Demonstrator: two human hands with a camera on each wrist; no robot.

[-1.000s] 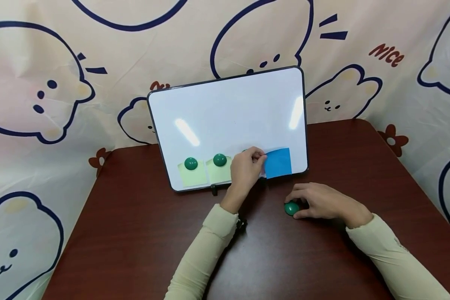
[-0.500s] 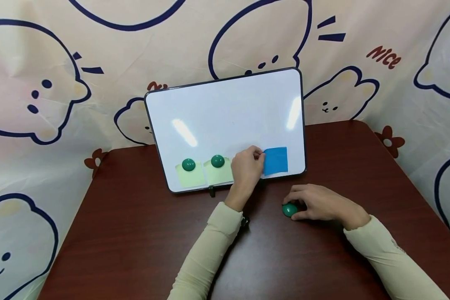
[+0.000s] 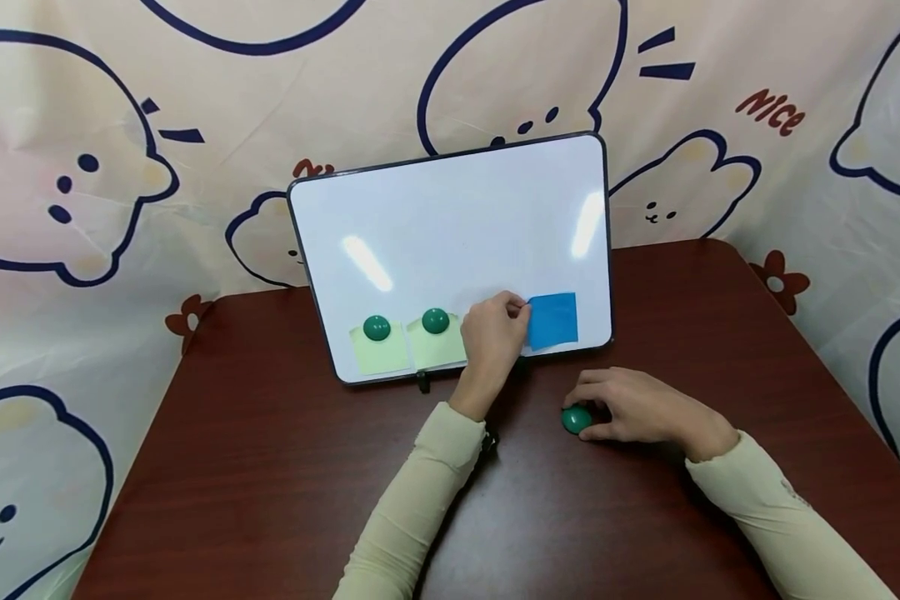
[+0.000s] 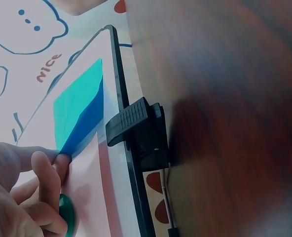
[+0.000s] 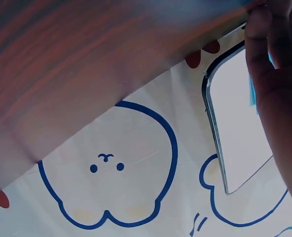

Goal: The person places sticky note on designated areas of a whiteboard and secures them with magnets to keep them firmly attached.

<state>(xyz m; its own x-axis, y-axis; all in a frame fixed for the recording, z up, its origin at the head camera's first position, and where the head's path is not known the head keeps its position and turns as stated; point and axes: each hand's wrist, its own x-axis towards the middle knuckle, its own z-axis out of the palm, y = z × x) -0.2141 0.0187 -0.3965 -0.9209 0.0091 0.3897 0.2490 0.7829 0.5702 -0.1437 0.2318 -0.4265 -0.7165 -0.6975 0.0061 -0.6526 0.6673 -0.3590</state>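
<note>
My left hand (image 3: 495,333) is at the lower part of the whiteboard (image 3: 457,233), pinching the upper left corner of a blue sticky note (image 3: 553,321). In the left wrist view a pink sticky note (image 4: 84,197) and part of a green magnet (image 4: 67,215) show beside that hand's fingers. Two pale green sticky notes (image 3: 378,354), each with a round green magnet (image 3: 377,327) at its top, are on the board further left. Down on the table, my right hand (image 3: 637,404) holds another round green magnet (image 3: 576,419) between thumb and fingers. The right wrist view hides this magnet.
The whiteboard leans back on the dark wood table (image 3: 270,467), held by black clips (image 4: 136,128) on its lower edge. Behind it hangs a cloth (image 3: 195,100) with cartoon bears. The table's right edge runs beyond my right arm.
The lower left of the blue note has shifted slightly up, and the pink sliver beside it no longer shows in the head view. My right hand and its magnet have barely moved.
</note>
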